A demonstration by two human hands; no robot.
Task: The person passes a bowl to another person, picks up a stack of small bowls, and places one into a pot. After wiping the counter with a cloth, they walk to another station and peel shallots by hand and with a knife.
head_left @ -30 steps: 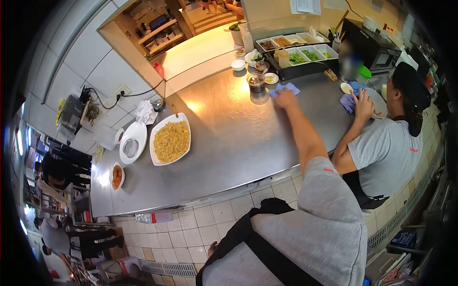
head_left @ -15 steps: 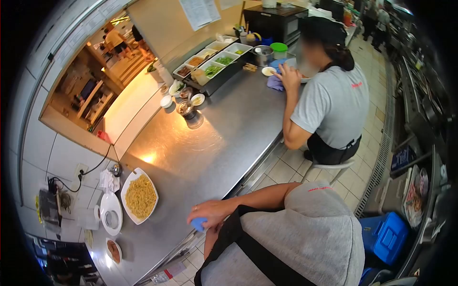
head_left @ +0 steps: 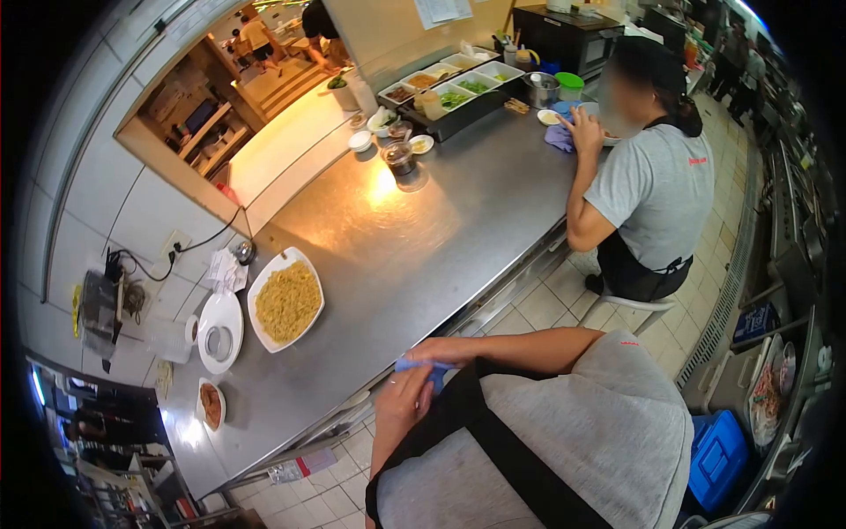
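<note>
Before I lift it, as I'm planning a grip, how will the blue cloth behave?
The blue cloth is probably floppy, since it bunches up at the left hand and right hand. It seems light, its folds looking thin.

Ahead of my fingers (head_left: pixel 411 384): metal table (head_left: pixel 397 273), warm glare. Beyond, lit ledge (head_left: pixel 286 167). Left of them, white-tiled wall (head_left: pixel 167 203); right, pale tiled floor (head_left: pixel 548 304).

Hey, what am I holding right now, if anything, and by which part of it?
A blue cloth, bunched between your left hand and right hand; exactly which edge or corner each grips is hidden.
</note>
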